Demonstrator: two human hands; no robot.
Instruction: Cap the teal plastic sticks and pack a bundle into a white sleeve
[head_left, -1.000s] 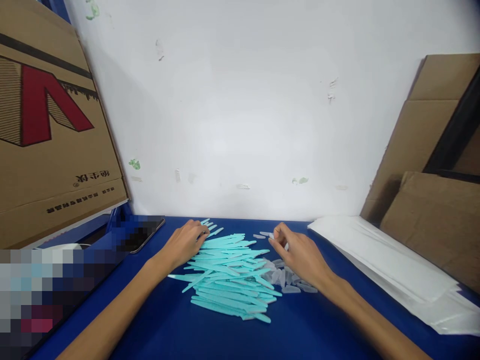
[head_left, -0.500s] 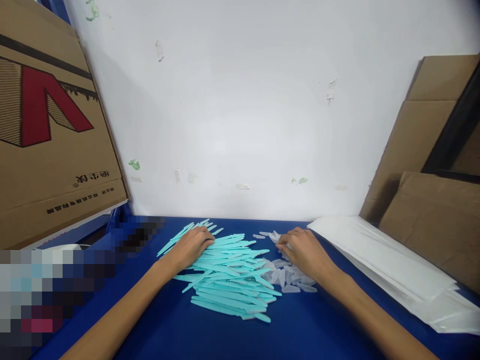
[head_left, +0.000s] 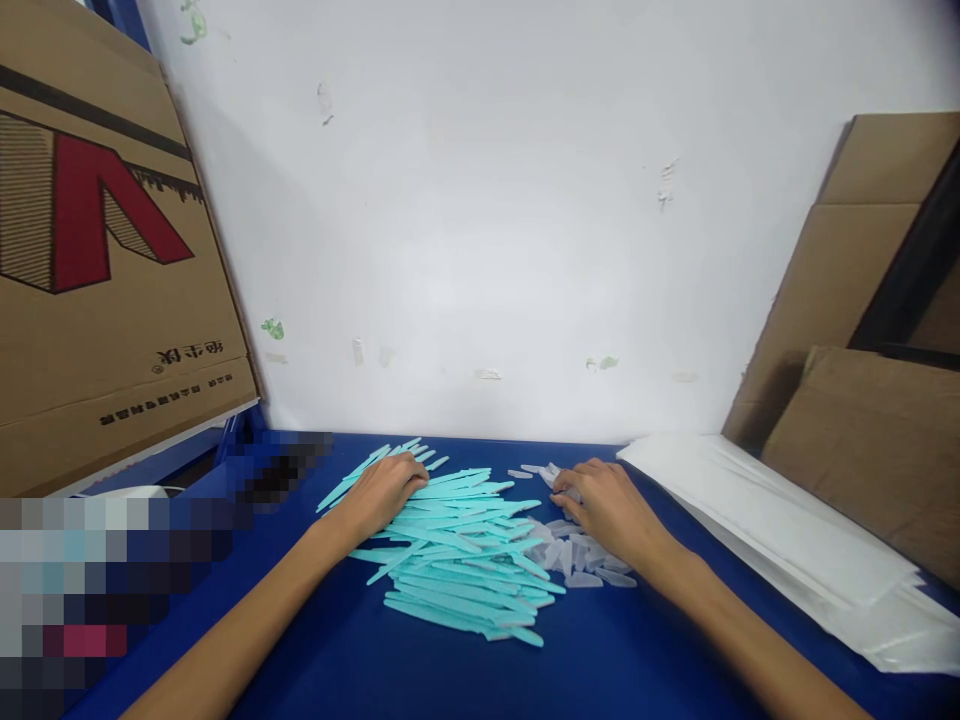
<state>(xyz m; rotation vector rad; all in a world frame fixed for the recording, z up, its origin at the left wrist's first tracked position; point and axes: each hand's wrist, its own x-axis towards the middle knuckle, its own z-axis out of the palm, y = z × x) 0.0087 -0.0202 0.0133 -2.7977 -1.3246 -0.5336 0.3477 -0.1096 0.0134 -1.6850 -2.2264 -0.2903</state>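
Observation:
A spread pile of long turquoise sticks (head_left: 465, 560) lies on the blue table (head_left: 322, 640). My left hand (head_left: 388, 488) rests on the pile's upper left part, fingers curled; what is under its fingertips is hidden. To the right of the turquoise sticks is a heap of small translucent whitish pieces (head_left: 574, 555). My right hand (head_left: 600, 497) is at the upper part of this heap, thumb and fingers bent together around translucent pieces.
White sheets or bags (head_left: 780, 520) lie on the right, beside brown cardboard (head_left: 862, 440). A large printed cardboard box (head_left: 150, 330) stands at the left. A white wall (head_left: 480, 220) rises behind the table. The lower left corner is pixelated.
The thumb and fingers of my right hand have shifted slightly over the translucent pieces. My left hand stays on the turquoise pile. The whole view has moved a little.

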